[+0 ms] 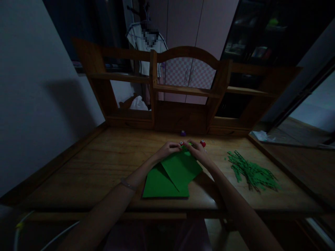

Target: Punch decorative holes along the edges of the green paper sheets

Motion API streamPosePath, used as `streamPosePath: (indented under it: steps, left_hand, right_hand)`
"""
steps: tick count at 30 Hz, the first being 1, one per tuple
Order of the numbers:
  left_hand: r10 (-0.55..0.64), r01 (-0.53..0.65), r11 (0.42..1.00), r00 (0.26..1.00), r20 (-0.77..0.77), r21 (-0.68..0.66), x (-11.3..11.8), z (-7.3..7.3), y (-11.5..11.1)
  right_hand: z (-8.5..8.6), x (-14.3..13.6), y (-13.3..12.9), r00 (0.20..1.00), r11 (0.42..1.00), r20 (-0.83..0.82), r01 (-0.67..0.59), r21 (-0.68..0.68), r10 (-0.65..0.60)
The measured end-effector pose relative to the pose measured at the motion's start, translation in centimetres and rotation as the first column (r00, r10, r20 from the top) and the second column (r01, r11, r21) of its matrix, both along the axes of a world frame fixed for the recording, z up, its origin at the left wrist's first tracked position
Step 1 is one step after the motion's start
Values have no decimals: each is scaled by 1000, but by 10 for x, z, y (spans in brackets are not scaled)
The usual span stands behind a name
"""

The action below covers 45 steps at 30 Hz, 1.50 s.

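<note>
My left hand (pixel 169 149) and my right hand (pixel 196 150) meet at the far corner of a green paper sheet (pixel 181 167). The fingers of both are closed there, around the sheet's edge. A small red thing with a white top (pixel 181 143) shows at my left fingertips; its kind is unclear. The held sheet is turned at an angle and overlaps other green paper (pixel 163 184) lying on the desk. Just beyond my right hand stands another small red piece with a white top (pixel 202 143). Farther back is a similar purple piece (pixel 183 133).
On the right of the wooden desk (pixel 94 167) lies a loose heap of green paper strips and scraps (pixel 252 171). A wooden shelf unit (pixel 183 91) rises along the back edge. Something white and crumpled (pixel 261 136) lies beyond the desk's right rim.
</note>
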<state>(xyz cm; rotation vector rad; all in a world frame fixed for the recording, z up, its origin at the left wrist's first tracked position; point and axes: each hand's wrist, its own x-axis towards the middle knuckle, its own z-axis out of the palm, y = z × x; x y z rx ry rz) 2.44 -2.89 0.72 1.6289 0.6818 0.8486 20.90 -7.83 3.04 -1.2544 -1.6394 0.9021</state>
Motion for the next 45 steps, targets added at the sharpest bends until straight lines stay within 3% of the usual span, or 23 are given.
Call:
streamPosePath:
  steps: [9, 17, 22, 26, 30, 35, 45]
  left_hand:
    - [67, -66, 996, 997, -21, 58, 2, -7, 6]
    - [14, -13, 999, 999, -43, 37, -1, -2, 3]
    - [-10, 7, 995, 999, 37, 97, -1, 9, -3]
    - [59, -62, 979, 998, 20, 197, -2, 16, -8]
    - [134, -127, 943, 991, -2, 308, -4, 21, -13]
    - [163, -129, 881, 986, -35, 455, -6, 22, -13]
    - [184, -139, 873, 982, -50, 468, -3, 26, -15]
  right_hand:
    - [1, 2, 2, 995, 993, -98, -22, -112, 11]
    - [11, 11, -4, 987, 970, 23, -151, -188, 159]
    - [15, 9, -8, 982, 976, 42, -176, -127, 182]
    - [17, 6, -9, 987, 986, 13, -158, -61, 159]
    - [14, 6, -6, 994, 993, -2, -107, -40, 107]
    - [11, 7, -4, 997, 997, -19, -78, -5, 78]
    - [9, 6, -3, 996, 996, -17, -90, 14, 90]
